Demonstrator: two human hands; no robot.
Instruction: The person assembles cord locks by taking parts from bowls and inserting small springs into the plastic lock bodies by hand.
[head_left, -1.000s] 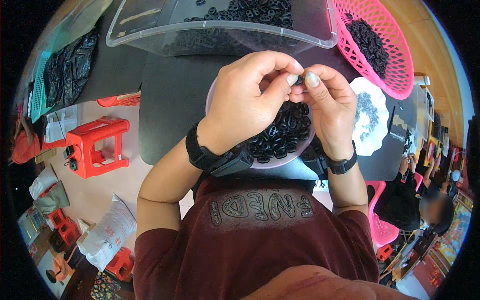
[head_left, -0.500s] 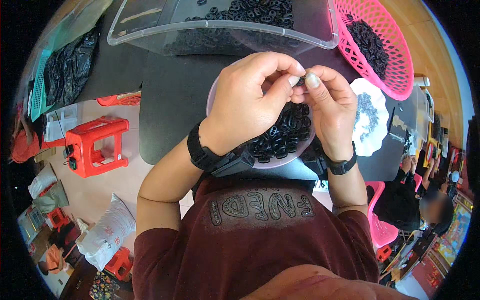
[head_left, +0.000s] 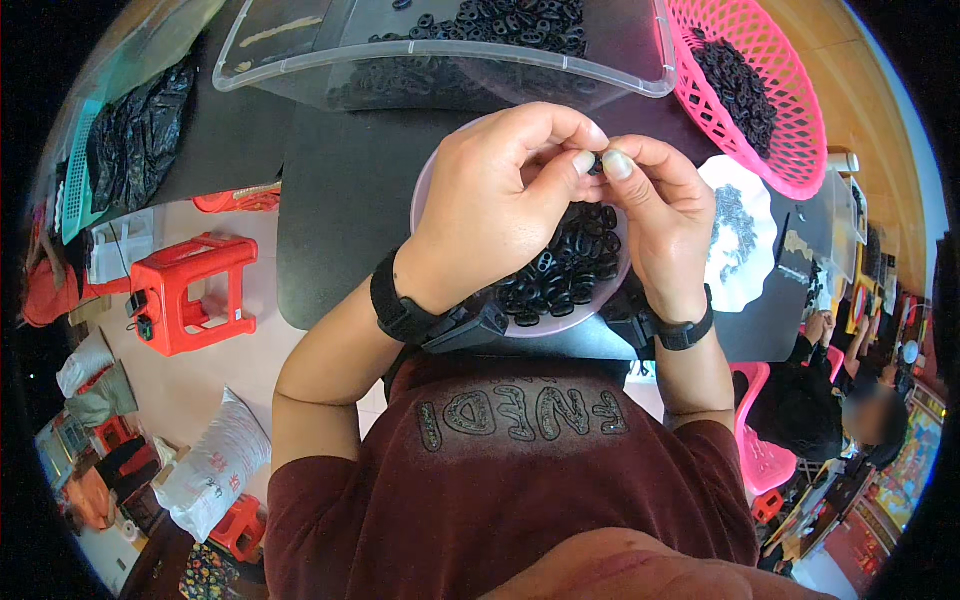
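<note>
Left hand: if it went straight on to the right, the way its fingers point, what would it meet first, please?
Probably the small black ring pinched at its fingers, then the right hand just beyond; depth is unclear.

left hand (head_left: 500, 205) | right hand (head_left: 660, 215) | fingers pinched together (apparently touching), wrists raised

White woven sack (head_left: 212, 462) on floor lower left, grey bag (head_left: 100, 392) beside

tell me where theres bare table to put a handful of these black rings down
The widest free patch is the dark tabletop left of the pale bowl, below the clear plastic bin. To the right it is crowded: the pink basket and white plate sit close together. Both hands cover the bowl.
</note>
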